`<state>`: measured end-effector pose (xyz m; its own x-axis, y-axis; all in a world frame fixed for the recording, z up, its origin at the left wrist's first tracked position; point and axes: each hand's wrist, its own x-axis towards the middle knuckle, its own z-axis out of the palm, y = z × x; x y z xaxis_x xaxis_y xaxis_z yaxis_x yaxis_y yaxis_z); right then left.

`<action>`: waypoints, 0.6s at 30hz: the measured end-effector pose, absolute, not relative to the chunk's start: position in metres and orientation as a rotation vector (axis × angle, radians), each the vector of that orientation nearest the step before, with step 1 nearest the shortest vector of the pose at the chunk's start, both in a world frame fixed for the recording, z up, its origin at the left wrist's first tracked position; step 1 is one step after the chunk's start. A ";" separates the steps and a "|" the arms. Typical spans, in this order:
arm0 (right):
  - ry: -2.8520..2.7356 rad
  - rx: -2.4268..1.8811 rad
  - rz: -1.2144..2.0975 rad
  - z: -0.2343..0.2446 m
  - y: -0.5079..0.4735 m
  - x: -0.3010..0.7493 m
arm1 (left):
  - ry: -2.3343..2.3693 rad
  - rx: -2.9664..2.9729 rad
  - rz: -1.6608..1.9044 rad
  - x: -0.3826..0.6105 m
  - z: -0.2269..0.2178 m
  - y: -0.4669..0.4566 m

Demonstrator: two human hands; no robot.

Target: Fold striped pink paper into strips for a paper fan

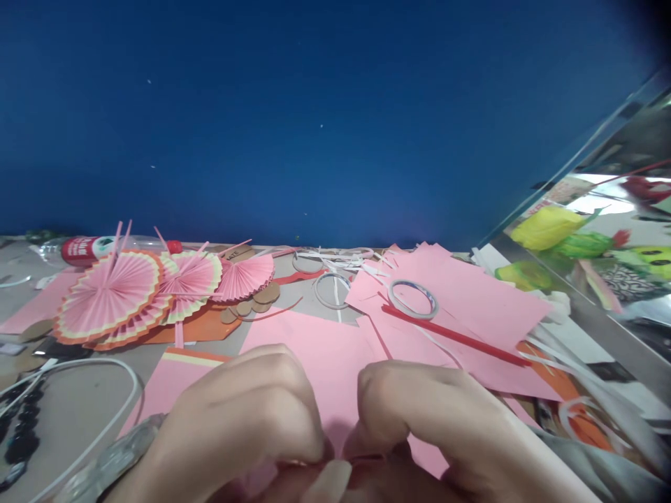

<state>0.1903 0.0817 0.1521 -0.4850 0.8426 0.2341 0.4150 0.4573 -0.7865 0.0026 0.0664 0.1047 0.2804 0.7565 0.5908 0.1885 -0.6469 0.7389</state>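
Deep blue panel (325,126) fills twelve o'clock behind a grey table (94,391) strewn with pink pleated fans (110,290) at nine o'clock and loose pink sheets (445,293) at four. At six o'clock the left hand (251,416) and right hand (435,416) meet, fingers curled inward with their tips drawn together, seemingly pinching a pink paper piece (256,478) mostly hidden beneath them; its exact shape I cannot tell. It should be very light, springy along any fold yet quick to crease or tear, so a soft fingertip grip near its edges, both hands close together, looks best
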 end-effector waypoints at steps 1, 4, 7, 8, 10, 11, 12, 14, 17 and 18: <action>-2.097 -1.039 0.898 0.151 0.083 0.191 | 0.844 1.983 1.317 0.003 0.106 0.065; -2.152 -1.004 0.946 0.145 0.085 0.190 | 0.827 1.931 1.139 0.002 0.111 0.066; -2.210 -0.990 1.110 0.138 0.087 0.188 | 0.816 1.936 0.916 -0.004 0.116 0.071; -2.199 -0.999 1.158 0.137 0.087 0.187 | 0.814 1.944 0.836 -0.006 0.117 0.073; -2.144 -1.040 1.194 0.137 0.088 0.185 | 0.822 1.966 0.707 -0.009 0.118 0.077; -2.128 -1.054 1.202 0.137 0.089 0.184 | 0.837 1.981 0.665 -0.010 0.119 0.078; -2.127 -1.055 1.219 0.138 0.089 0.183 | 0.852 1.999 0.635 -0.011 0.119 0.078; -2.145 -1.088 1.278 0.140 0.091 0.181 | 0.899 2.035 0.632 -0.010 0.121 0.078; -2.105 -1.178 1.328 0.143 0.093 0.181 | 0.927 2.084 0.715 -0.007 0.123 0.078; -2.089 -1.215 1.307 0.143 0.093 0.181 | 0.922 2.093 0.754 -0.006 0.124 0.078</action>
